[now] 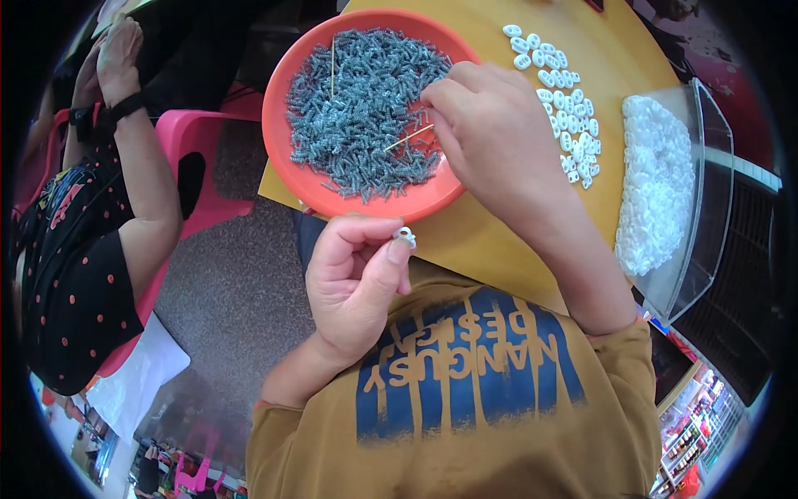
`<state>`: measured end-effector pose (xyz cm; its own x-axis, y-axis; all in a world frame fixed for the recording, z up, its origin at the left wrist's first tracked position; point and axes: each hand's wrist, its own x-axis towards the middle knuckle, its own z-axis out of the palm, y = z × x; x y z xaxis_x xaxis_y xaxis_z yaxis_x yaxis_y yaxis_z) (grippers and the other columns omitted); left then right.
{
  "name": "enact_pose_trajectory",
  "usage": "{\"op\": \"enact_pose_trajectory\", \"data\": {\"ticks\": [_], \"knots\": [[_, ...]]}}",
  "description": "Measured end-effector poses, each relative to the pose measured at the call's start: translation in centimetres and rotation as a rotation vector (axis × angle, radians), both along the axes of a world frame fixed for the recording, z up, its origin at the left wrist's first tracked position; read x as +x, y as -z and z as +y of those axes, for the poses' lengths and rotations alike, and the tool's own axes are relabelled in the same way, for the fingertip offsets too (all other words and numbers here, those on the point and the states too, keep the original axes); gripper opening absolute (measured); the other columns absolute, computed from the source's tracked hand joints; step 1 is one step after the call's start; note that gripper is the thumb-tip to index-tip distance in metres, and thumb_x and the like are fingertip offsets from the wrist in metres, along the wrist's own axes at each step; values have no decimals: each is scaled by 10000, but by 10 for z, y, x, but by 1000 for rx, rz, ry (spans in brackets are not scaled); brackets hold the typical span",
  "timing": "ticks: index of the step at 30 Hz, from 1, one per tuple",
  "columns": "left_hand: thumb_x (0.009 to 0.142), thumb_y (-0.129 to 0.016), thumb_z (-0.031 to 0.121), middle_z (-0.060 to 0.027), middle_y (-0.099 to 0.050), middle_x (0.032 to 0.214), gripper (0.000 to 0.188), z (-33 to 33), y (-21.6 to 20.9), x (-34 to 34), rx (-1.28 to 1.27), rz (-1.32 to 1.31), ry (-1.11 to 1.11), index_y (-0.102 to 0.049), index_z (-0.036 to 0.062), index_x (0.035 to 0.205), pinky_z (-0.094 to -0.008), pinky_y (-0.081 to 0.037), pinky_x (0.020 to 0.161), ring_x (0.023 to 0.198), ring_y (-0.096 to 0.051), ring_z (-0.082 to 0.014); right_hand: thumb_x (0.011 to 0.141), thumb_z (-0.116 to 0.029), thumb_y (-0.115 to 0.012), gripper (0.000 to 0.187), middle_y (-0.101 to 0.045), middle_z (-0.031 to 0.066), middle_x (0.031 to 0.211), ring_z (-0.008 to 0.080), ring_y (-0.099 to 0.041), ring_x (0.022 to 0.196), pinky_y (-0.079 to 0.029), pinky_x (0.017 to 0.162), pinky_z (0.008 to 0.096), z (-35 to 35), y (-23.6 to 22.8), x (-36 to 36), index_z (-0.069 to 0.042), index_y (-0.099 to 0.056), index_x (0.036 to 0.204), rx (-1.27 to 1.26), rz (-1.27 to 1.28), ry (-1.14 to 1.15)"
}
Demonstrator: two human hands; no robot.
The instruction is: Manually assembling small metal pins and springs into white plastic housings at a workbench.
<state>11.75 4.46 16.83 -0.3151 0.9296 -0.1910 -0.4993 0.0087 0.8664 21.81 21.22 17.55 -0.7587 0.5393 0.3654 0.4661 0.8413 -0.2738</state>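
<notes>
My left hand [353,287] is closed, pinching a small white plastic piece with a hole [405,236] between thumb and forefinger, just below the basin's near rim. Over the right side of the orange-red basin [287,170], my right hand [499,129] has its fingers drawn together near the heap. Whatever may be between those fingertips is hidden. The basin holds a large pile of small grey coil springs [357,108]. A thin pale stick [410,137] lies on the springs near my right fingers, and another thin stick [333,66] stands toward the far left.
Several white two-holed pieces [573,116] lie spread on the yellow table [499,249], right of my right hand. Farther right stands a clear bin [706,200] heaped with white pieces [652,183]. At left, another person [91,266] sits on a pink chair [187,137].
</notes>
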Motion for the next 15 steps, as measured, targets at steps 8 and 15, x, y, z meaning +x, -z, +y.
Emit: {"op": "enact_pose_trajectory", "data": {"ticks": [8,15], "knots": [[847,-524,6,-53,-552,825,146,3,1,1,-38,-12,19,-488,-8,988,-159,-410,520,588,-498,-47,644,-64,-549,22,-562,80,679,238,-561,701,-420,645,342,7,3,-5,-57,-570,646,-29,-203,4],[841,-538,52,-88,-579,790,166,6,-12,-12,-32,-229,-20,-497,-15,987,-184,-414,466,531,-508,-87,647,-70,-553,20,-563,73,675,229,-568,710,-418,650,336,3,-1,-8,-69,-572,641,25,-249,-33]]}}
